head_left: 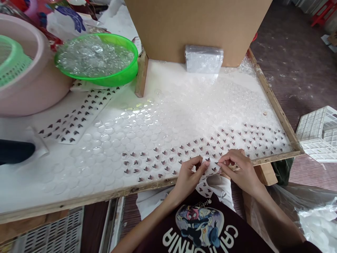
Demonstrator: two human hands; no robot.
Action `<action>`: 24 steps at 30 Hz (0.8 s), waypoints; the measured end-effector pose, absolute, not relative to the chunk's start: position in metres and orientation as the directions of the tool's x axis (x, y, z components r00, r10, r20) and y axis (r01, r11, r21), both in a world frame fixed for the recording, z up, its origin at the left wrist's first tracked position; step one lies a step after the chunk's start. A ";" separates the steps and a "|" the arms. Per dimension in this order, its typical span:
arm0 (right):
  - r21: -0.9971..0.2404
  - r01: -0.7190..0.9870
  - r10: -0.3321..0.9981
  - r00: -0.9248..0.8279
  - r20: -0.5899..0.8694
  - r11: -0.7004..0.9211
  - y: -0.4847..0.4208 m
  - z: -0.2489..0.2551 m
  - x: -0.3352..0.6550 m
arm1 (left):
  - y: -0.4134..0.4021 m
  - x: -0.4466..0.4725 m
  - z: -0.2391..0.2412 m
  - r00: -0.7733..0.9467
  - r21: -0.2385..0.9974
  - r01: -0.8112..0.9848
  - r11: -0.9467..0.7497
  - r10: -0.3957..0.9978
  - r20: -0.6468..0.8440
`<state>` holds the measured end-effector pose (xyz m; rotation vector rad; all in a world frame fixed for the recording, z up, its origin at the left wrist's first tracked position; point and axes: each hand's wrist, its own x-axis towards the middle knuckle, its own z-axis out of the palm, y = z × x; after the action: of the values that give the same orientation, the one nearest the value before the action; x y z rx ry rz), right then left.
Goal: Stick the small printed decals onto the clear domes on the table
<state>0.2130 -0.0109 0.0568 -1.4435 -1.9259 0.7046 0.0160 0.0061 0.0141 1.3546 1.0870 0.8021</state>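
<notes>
My left hand (193, 170) pinches a white strip of small dark-printed stickers (212, 169) between thumb and forefinger at the table's front edge. The strip's lower end hangs over my lap. At the strip's right side, my right hand (238, 167) is closed in a pinch, with a small dark sticker (217, 163) at its fingertips. Beyond both hands, clear round plastic discs (116, 137) lie in close rows. Many discs in the front rows carry the same dark print, both left of my hands and in the right corner.
More sticker sheets (76, 121) lie on the left beside a green bowl (134, 66) of clear plastic pieces and a pink tub (50, 80). A cardboard box (168, 31) stands behind a wrapped clear stack (204, 59). Wooden strips (273, 98) edge the table.
</notes>
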 end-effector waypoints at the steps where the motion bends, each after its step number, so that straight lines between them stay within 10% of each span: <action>1: -0.751 0.608 0.966 -0.193 0.173 0.256 -0.011 0.058 0.213 | 0.006 0.016 0.013 0.333 0.986 0.143 0.089 0.934 -0.132; 24: -0.921 0.389 0.968 0.240 0.071 -0.029 0.087 0.019 0.268 | 0.000 0.017 0.005 0.457 0.979 0.192 0.070 0.876 -0.152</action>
<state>0.2683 0.0868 0.0192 -1.5859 -1.3029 0.7850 0.0175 0.0004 0.0047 1.4368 1.0073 0.6751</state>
